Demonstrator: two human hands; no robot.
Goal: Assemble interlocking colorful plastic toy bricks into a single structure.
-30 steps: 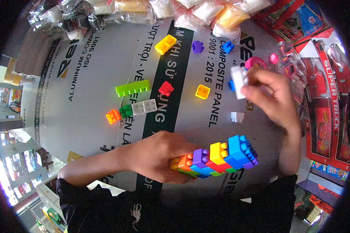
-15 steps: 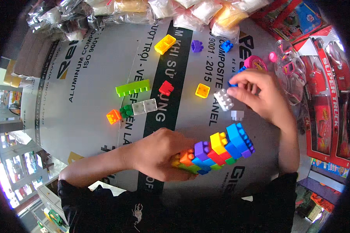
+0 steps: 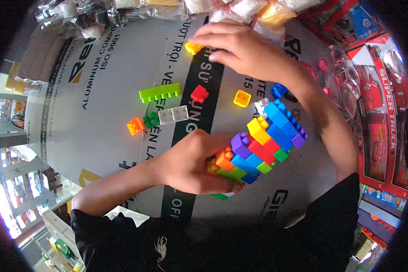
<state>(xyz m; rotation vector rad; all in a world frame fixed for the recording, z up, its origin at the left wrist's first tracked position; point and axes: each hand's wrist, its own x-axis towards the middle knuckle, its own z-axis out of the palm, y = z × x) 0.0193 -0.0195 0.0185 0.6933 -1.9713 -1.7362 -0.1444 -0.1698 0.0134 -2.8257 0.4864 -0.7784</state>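
My left hand is closed around one end of a tilted stack of toy building blocks in blue, yellow, red, purple, orange and green. A few lower blocks of it are partly hidden under my fingers. At the far side, my right hand is stretched out with thumb and fingers apart. Its fingertips are at a yellow block, which they partly cover; whether they touch it I cannot tell.
Loose blocks lie on the grey printed panel: light green, red, yellow, white, dark green, orange, blue. Bagged goods line the back; boxed toy trucks stand right.
My right hand has swept from the white and blue blocks at the right to the yellow block at the far middle. The stack in my left hand has risen slightly and shifted right.
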